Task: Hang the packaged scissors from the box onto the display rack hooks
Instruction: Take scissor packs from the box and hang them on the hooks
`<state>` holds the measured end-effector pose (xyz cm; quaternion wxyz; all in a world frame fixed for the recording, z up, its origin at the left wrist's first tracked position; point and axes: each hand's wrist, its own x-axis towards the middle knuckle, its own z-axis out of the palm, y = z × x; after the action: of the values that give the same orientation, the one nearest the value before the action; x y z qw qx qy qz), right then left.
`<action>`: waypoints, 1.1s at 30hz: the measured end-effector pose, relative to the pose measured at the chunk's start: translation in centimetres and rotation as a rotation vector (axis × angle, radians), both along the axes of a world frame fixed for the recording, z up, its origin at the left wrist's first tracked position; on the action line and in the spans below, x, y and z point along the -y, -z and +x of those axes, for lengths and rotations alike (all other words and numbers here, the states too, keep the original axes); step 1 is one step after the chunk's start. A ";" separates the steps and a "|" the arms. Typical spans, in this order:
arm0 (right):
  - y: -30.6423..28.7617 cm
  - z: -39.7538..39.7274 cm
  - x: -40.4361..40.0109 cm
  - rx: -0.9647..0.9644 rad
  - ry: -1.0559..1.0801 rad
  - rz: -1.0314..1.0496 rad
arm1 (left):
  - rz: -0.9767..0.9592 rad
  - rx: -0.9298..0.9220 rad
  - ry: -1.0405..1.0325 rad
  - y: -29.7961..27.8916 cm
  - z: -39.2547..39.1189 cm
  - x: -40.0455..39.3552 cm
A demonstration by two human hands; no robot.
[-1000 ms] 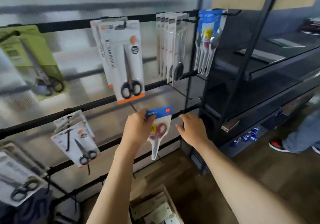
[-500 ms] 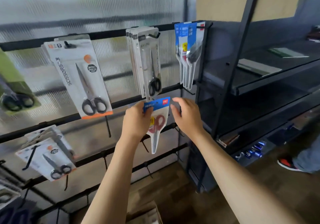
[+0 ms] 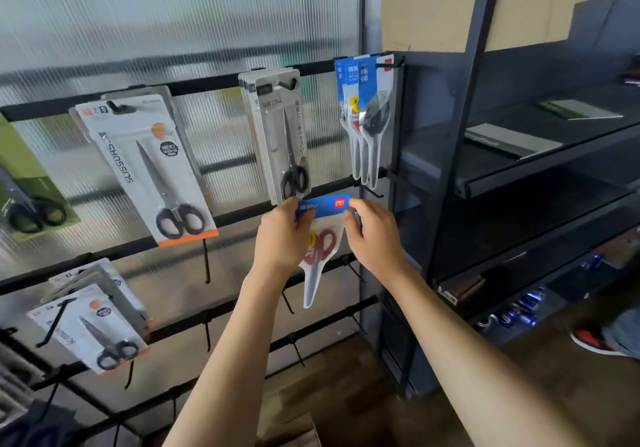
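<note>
Pinching red-handled scissors pack top edge, left hand and right hand fingers clamped, beside rack hook.

Both arms raised, left hand and right hand pinching.

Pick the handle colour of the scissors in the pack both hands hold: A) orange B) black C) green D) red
D: the blue-topped pack, held between the left hand and the right hand, shows red handle loops through its clear front.
</note>
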<state>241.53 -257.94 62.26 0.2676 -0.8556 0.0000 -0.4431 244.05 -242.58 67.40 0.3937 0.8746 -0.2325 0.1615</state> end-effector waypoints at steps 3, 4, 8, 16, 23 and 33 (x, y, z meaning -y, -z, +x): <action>-0.7 0.4 0.8 0.029 0.050 0.005 | 0.014 0.052 0.038 -2.0 0.7 1.5; -0.7 0.5 1.3 0.023 0.084 0.004 | 0.017 0.066 0.052 -3.1 1.0 2.1; -0.5 0.1 3.3 -0.031 0.222 -0.018 | 0.042 0.126 0.097 -8.0 2.6 5.0; -2.7 -1.2 7.2 -0.020 0.340 -0.073 | -0.148 -0.028 0.219 -14.0 4.4 11.7; -2.7 -0.8 9.7 -0.072 0.381 -0.142 | -0.269 -0.148 0.225 -15.5 5.6 15.0; -1.4 0.1 9.4 -0.076 0.354 -0.183 | -0.305 -0.096 0.191 -15.4 6.4 16.4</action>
<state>241.61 -267.36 63.67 0.1066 -0.8791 0.1204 -0.4487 250.45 -258.95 82.76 0.5460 0.7853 -0.2684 0.1148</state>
